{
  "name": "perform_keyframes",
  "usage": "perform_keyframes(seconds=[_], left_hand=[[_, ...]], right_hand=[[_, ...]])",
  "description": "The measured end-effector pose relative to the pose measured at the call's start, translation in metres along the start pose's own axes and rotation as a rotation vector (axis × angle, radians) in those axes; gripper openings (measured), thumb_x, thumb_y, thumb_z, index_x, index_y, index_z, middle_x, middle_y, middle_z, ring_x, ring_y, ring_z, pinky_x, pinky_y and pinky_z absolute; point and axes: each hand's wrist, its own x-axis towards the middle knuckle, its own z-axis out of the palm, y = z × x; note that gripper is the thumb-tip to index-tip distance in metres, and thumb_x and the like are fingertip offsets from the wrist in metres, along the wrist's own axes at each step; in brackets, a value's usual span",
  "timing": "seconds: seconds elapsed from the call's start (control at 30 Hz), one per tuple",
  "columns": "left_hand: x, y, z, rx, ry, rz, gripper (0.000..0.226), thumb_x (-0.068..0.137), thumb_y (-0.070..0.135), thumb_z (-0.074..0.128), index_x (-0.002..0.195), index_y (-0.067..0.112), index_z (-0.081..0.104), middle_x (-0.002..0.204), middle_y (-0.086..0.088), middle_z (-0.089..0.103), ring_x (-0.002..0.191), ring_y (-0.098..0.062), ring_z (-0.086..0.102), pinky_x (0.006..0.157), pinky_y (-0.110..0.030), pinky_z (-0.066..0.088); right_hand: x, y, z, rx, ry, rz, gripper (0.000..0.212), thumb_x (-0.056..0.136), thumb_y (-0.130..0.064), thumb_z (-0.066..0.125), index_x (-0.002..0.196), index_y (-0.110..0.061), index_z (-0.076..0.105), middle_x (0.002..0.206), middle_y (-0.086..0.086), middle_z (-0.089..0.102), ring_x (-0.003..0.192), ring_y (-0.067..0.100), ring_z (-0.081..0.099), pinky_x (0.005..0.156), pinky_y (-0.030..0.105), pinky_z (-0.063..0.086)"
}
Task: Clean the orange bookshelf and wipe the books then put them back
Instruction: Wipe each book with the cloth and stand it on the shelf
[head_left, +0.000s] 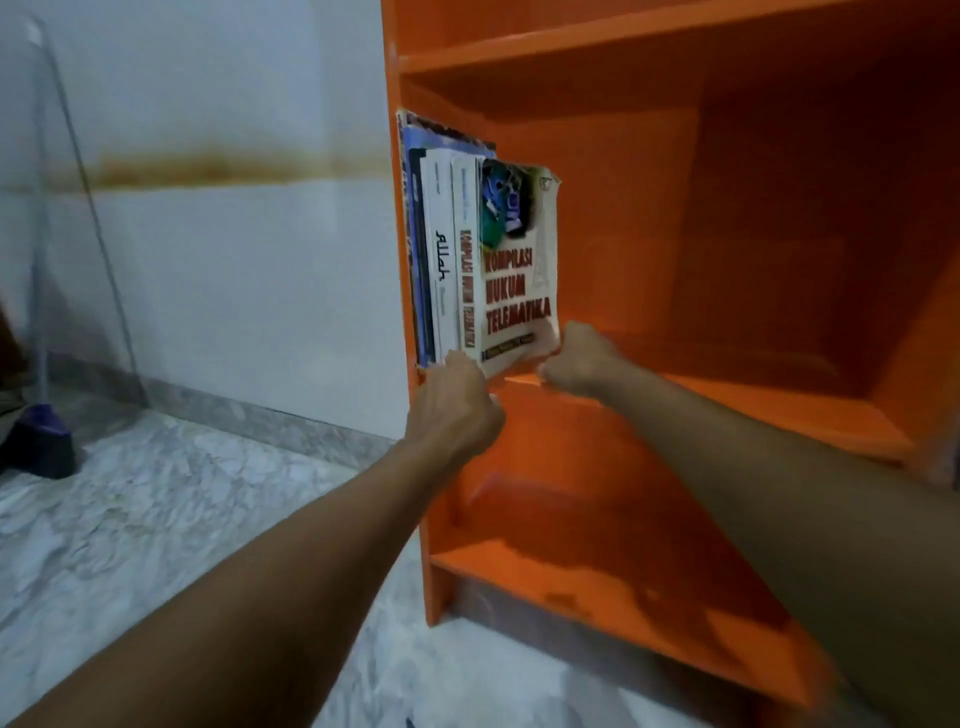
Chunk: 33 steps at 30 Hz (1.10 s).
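Note:
Several books (447, 249) stand upright at the left end of a shelf in the orange bookshelf (727, 260). The rightmost one, a white book titled "Kompilasi Hukum Telematika" (519, 280), faces out at an angle. My left hand (457, 405) grips the bottom of the books from below at the shelf's front edge. My right hand (576, 364) has its fingers curled at the white book's lower right corner, holding it. The rest of that shelf board (779, 410) is bare.
A white wall (234, 260) with a brown stain line runs to the left of the bookshelf. A broom (41, 436) with a purple head leans there on the marble floor (156, 519). The lower shelf (597, 587) holds nothing.

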Motion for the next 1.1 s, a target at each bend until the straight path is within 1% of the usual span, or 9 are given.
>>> perform_keyframes(seconds=[0.1, 0.2, 0.3, 0.47, 0.77, 0.87, 0.97, 1.03, 1.1], left_hand=[[-0.011, -0.005, 0.001, 0.091, -0.122, 0.094, 0.024, 0.093, 0.024, 0.062, 0.111, 0.008, 0.056, 0.115, -0.012, 0.062, 0.09, -0.023, 0.055, 0.068, -0.032, 0.045], [-0.031, 0.0, 0.01, 0.138, -0.295, 0.155, 0.017, 0.089, 0.022, 0.059, 0.098, 0.008, 0.059, 0.112, -0.018, 0.065, 0.099, -0.037, 0.061, 0.07, -0.037, 0.046], [-0.058, 0.005, 0.024, 0.188, -0.415, 0.186, 0.02, 0.091, 0.02, 0.059, 0.106, 0.006, 0.06, 0.121, -0.021, 0.061, 0.111, -0.041, 0.058, 0.08, -0.041, 0.048], [-0.103, 0.001, 0.061, 0.261, -0.532, 0.298, 0.035, 0.092, 0.017, 0.055, 0.122, -0.001, 0.061, 0.129, -0.025, 0.06, 0.12, -0.04, 0.058, 0.093, -0.042, 0.05], [-0.169, -0.031, 0.116, 0.383, -0.852, 0.413, 0.028, 0.093, 0.012, 0.056, 0.116, -0.002, 0.062, 0.112, -0.022, 0.064, 0.101, -0.036, 0.062, 0.074, -0.036, 0.046], [-0.194, -0.064, 0.14, 0.449, -0.948, 0.386, 0.027, 0.095, 0.004, 0.047, 0.115, -0.009, 0.06, 0.119, -0.025, 0.063, 0.11, -0.035, 0.062, 0.087, -0.038, 0.051], [-0.211, -0.099, 0.162, 0.551, -1.038, 0.342, 0.029, 0.094, 0.004, 0.043, 0.116, -0.006, 0.057, 0.122, -0.022, 0.061, 0.11, -0.033, 0.062, 0.089, -0.035, 0.051], [-0.216, -0.115, 0.172, 0.576, -1.048, 0.334, 0.03, 0.096, 0.009, 0.045, 0.121, -0.002, 0.056, 0.126, -0.018, 0.06, 0.112, -0.031, 0.061, 0.09, -0.033, 0.049], [-0.22, -0.128, 0.183, 0.565, -1.042, 0.343, 0.03, 0.097, 0.013, 0.045, 0.123, 0.001, 0.053, 0.126, -0.016, 0.059, 0.112, -0.031, 0.06, 0.09, -0.034, 0.049]], right_hand=[[-0.037, -0.001, 0.0, -0.104, 0.086, 0.054, 0.036, 0.089, -0.01, 0.055, 0.125, -0.011, 0.053, 0.12, 0.012, 0.062, 0.106, 0.031, 0.059, 0.086, 0.038, 0.052], [-0.08, 0.008, 0.001, -0.165, 0.231, 0.072, 0.034, 0.085, -0.009, 0.054, 0.119, -0.008, 0.059, 0.121, 0.014, 0.064, 0.115, 0.034, 0.057, 0.093, 0.04, 0.049], [-0.123, 0.026, 0.006, -0.214, 0.229, 0.131, 0.033, 0.085, -0.009, 0.052, 0.118, -0.008, 0.058, 0.117, 0.014, 0.064, 0.11, 0.034, 0.058, 0.089, 0.043, 0.051], [-0.194, 0.07, 0.019, -0.356, -0.051, 0.306, 0.04, 0.085, -0.011, 0.052, 0.125, -0.01, 0.054, 0.125, 0.015, 0.058, 0.111, 0.035, 0.057, 0.092, 0.046, 0.052], [-0.248, 0.143, 0.094, -0.583, -0.566, 0.266, 0.029, 0.09, -0.019, 0.06, 0.115, -0.005, 0.062, 0.118, 0.012, 0.064, 0.102, 0.032, 0.062, 0.088, 0.043, 0.054], [-0.271, 0.163, 0.142, -0.568, -0.684, 0.246, 0.046, 0.089, -0.037, 0.066, 0.121, -0.006, 0.056, 0.12, 0.008, 0.06, 0.101, 0.027, 0.059, 0.082, 0.034, 0.05], [-0.312, 0.178, 0.188, -0.564, -0.877, 0.247, 0.075, 0.081, -0.061, 0.066, 0.131, -0.009, 0.047, 0.13, 0.009, 0.052, 0.105, 0.03, 0.057, 0.085, 0.038, 0.049], [-0.337, 0.187, 0.21, -0.646, -0.947, 0.164, 0.083, 0.078, -0.061, 0.069, 0.136, -0.008, 0.04, 0.131, 0.013, 0.043, 0.11, 0.036, 0.052, 0.09, 0.045, 0.046], [-0.347, 0.196, 0.22, -0.639, -0.898, 0.125, 0.072, 0.08, -0.051, 0.071, 0.13, -0.009, 0.04, 0.119, 0.015, 0.047, 0.103, 0.036, 0.054, 0.085, 0.045, 0.047]])
